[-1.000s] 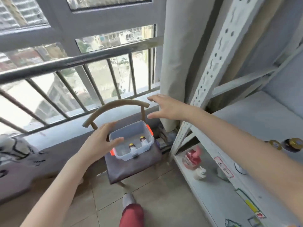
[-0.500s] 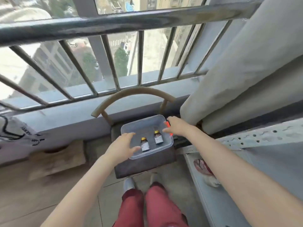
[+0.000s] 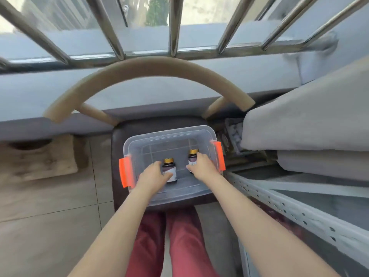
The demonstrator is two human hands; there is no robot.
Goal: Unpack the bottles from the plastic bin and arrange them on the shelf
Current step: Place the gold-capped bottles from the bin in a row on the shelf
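Observation:
A clear plastic bin (image 3: 151, 134) with orange latches sits on a dark chair seat (image 3: 117, 156). Two small dark bottles with gold caps stand upright inside it. My left hand (image 3: 152, 177) curls round the lower part of the left bottle (image 3: 168, 165), thumb on its left side. My right hand (image 3: 202, 166) wraps round the right bottle (image 3: 192, 153), covering most of its body. The white perforated metal shelf (image 3: 299, 213) runs along the right edge of the view.
The chair's curved wooden backrest (image 3: 147, 66) arches behind the bin, below a window sill and metal window bars (image 3: 173, 27). A grey curtain (image 3: 299, 120) bunches at the right beside the shelf. My legs in red trousers (image 3: 173, 242) stand on the tiled floor (image 3: 50, 216).
I have leaned in over the bin. Both hands moved from the bin's edges down inside it and closed round the two bottles.

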